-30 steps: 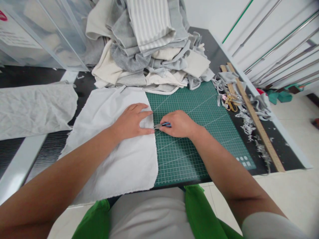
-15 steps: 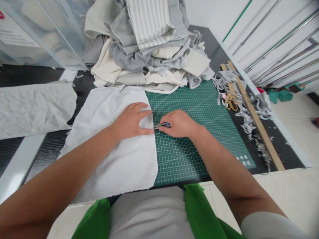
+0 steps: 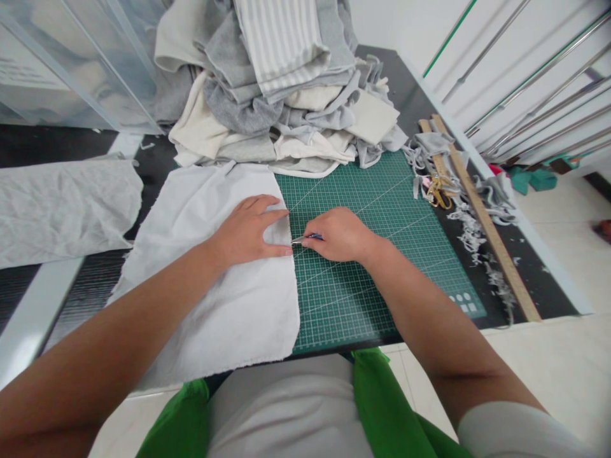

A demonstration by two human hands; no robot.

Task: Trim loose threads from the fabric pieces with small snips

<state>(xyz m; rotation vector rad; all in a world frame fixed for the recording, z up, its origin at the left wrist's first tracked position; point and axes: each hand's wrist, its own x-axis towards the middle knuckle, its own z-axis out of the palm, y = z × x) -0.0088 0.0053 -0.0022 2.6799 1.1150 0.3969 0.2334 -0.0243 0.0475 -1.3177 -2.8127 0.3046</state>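
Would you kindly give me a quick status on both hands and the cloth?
Left hand flat on white cloth, pinning its edge. Right hand gripping small blue-handled cutter at that edge, on green cutting mat. Fabric pile behind, clear of the cutter.

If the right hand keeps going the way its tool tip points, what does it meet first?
The right hand points its small blue-handled tool leftward at the white cloth's edge. It would probably meet that edge first, right where the left hand's fingertips press it down.

I see pale tiled floor point(image 3: 548, 362) right of hands, white wall point(image 3: 391, 22) beyond, black worktable point(image 3: 534, 280) underneath.
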